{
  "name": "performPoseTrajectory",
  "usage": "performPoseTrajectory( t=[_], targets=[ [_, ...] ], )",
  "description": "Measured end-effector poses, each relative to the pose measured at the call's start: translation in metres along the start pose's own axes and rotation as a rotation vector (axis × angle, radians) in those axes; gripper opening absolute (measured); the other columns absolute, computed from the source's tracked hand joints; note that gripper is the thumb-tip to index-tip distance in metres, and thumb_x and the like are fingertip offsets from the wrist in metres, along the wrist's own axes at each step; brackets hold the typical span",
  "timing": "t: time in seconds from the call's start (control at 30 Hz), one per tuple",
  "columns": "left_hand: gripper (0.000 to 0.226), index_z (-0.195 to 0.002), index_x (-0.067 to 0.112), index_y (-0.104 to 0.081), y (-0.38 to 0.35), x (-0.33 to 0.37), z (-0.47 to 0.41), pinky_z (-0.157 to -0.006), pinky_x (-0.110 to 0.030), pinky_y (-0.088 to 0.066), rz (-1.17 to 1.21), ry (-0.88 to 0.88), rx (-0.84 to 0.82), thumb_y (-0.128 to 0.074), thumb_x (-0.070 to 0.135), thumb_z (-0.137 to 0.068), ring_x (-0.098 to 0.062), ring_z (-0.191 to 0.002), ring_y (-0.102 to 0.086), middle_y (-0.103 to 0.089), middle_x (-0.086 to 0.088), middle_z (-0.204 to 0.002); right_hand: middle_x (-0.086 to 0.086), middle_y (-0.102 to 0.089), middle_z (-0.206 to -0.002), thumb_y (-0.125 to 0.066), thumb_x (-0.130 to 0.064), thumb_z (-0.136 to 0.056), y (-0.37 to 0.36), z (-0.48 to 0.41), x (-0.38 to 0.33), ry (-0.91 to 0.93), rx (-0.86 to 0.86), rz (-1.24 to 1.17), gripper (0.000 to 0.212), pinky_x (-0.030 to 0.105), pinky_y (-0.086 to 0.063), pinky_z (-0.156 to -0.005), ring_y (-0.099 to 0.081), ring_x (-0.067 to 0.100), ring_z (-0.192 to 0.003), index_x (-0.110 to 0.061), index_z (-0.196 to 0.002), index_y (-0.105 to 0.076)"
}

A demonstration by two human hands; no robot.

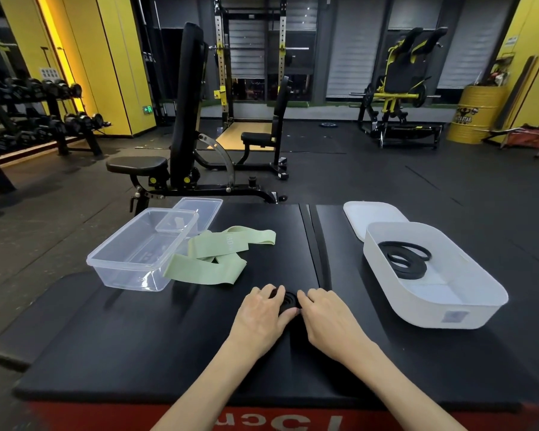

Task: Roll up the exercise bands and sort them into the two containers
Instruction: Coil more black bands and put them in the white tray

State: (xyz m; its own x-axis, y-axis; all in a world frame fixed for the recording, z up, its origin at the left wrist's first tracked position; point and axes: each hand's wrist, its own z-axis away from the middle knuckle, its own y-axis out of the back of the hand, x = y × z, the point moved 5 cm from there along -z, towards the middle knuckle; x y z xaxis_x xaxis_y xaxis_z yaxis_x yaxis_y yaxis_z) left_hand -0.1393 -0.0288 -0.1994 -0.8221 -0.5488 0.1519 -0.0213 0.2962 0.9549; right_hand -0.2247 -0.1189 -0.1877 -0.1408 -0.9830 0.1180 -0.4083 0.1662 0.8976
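Note:
A black exercise band (pixel 289 301), coiled into a flat roll, lies on the black padded surface (pixel 137 343). My left hand (pixel 263 312) and my right hand (pixel 325 315) press on it from either side with curled fingers. Green bands (pixel 212 259) lie loose and unrolled to the left, beside an empty clear plastic container (pixel 119 269). On the right stands a white container (pixel 479 309) with a loosely coiled black band (pixel 406 261) inside.
A clear lid (pixel 209 209) leans behind the clear container, and a white lid (pixel 370 213) lies behind the white one. Beyond the pad stand a black workout bench (pixel 187 119), a dumbbell rack (pixel 29 119) on the left and a yellow drum (pixel 476 113).

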Motion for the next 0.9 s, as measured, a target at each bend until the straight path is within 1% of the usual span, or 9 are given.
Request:
performPoseTrajectory(
  t=[0.07,0.13,0.2,0.27,0.33,0.5,0.7,0.77,0.9],
  targets=[
    [0.075,-0.142,0.017,-0.042,-0.002,-0.003,0.001,-0.100,-0.027,-0.037,0.101,0.028,0.038,-0.029,0.067,-0.088,-0.021,-0.111,-0.050,-0.051,-0.002,-0.134,-0.003,-0.054,-0.071,-0.072,-0.017,-0.068,-0.003,0.006,0.005,0.009,0.014,-0.049,0.037,0.022,-0.034,-0.056,-0.050,0.015,-0.062,-0.009,-0.103,-0.066],
    [0.068,-0.139,0.019,-0.046,-0.003,-0.007,0.002,-0.101,-0.025,-0.036,0.186,0.038,0.062,-0.050,0.061,-0.087,-0.018,-0.114,-0.049,-0.051,0.001,-0.132,-0.002,-0.056,-0.088,-0.061,-0.022,-0.080,-0.004,0.014,0.014,0.045,-0.028,-0.131,0.046,0.024,-0.042,-0.065,-0.053,0.016,-0.076,-0.012,-0.125,-0.057],
    [0.066,-0.135,0.021,-0.049,-0.001,-0.009,0.002,-0.099,-0.024,-0.037,0.233,0.040,0.085,-0.056,0.062,-0.083,-0.015,-0.112,-0.049,-0.052,0.004,-0.126,-0.001,-0.052,-0.097,-0.049,-0.030,-0.089,-0.004,0.018,0.026,0.049,-0.090,-0.171,0.048,0.025,-0.043,-0.075,-0.049,0.016,-0.085,-0.021,-0.136,-0.046],
    [0.064,-0.131,0.022,-0.050,0.001,-0.008,0.002,-0.098,-0.025,-0.038,0.266,0.033,0.105,-0.058,0.062,-0.081,-0.014,-0.111,-0.048,-0.051,0.005,-0.120,-0.002,-0.049,-0.096,-0.040,-0.035,-0.093,-0.004,0.019,0.037,0.046,-0.135,-0.166,0.048,0.025,-0.042,-0.077,-0.047,0.016,-0.086,-0.028,-0.140,-0.039],
    [0.063,-0.129,0.023,-0.049,0.002,-0.008,0.003,-0.097,-0.022,-0.037,0.297,0.037,0.108,-0.059,0.061,-0.080,-0.011,-0.111,-0.046,-0.048,0.007,-0.117,-0.004,-0.049,-0.091,-0.039,-0.035,-0.095,-0.003,0.019,0.040,0.043,-0.134,-0.172,0.046,0.028,-0.046,-0.074,-0.048,0.017,-0.082,-0.025,-0.139,-0.041],
    [0.065,-0.132,0.022,-0.046,0.001,-0.007,0.004,-0.094,-0.020,-0.040,0.354,0.074,0.096,-0.061,0.059,-0.081,-0.008,-0.114,-0.046,-0.044,0.007,-0.118,-0.005,-0.050,-0.077,-0.057,-0.021,-0.085,0.005,0.019,0.034,0.086,-0.006,-0.189,0.039,0.031,-0.047,-0.066,-0.048,0.016,-0.072,-0.014,-0.123,-0.058],
    [0.065,-0.131,0.022,-0.047,0.000,-0.006,0.004,-0.093,-0.026,-0.044,0.295,0.133,0.083,-0.058,0.062,-0.081,-0.012,-0.114,-0.045,-0.044,0.003,-0.118,-0.006,-0.049,-0.070,-0.065,-0.022,-0.078,0.010,0.015,0.019,0.145,0.018,0.002,0.038,0.026,-0.035,-0.063,-0.046,0.016,-0.065,-0.013,-0.115,-0.061],
    [0.065,-0.129,0.021,-0.047,0.000,-0.004,0.003,-0.093,-0.026,-0.043,0.276,0.162,0.081,-0.057,0.064,-0.081,-0.013,-0.114,-0.044,-0.043,0.002,-0.117,-0.005,-0.051,-0.068,-0.071,-0.022,-0.071,0.007,0.015,0.014,0.110,0.029,0.041,0.043,0.026,-0.037,-0.061,-0.048,0.016,-0.063,-0.011,-0.113,-0.064],
    [0.064,-0.126,0.022,-0.047,-0.001,0.002,0.006,-0.090,-0.023,-0.042,0.247,0.184,0.111,-0.056,0.065,-0.080,-0.014,-0.109,-0.041,-0.040,0.002,-0.112,-0.005,-0.051,-0.072,-0.064,-0.021,-0.078,-0.001,0.021,0.014,0.049,0.039,0.015,0.041,0.025,-0.034,-0.064,-0.046,0.016,-0.066,-0.013,-0.118,-0.062]
  ],
)
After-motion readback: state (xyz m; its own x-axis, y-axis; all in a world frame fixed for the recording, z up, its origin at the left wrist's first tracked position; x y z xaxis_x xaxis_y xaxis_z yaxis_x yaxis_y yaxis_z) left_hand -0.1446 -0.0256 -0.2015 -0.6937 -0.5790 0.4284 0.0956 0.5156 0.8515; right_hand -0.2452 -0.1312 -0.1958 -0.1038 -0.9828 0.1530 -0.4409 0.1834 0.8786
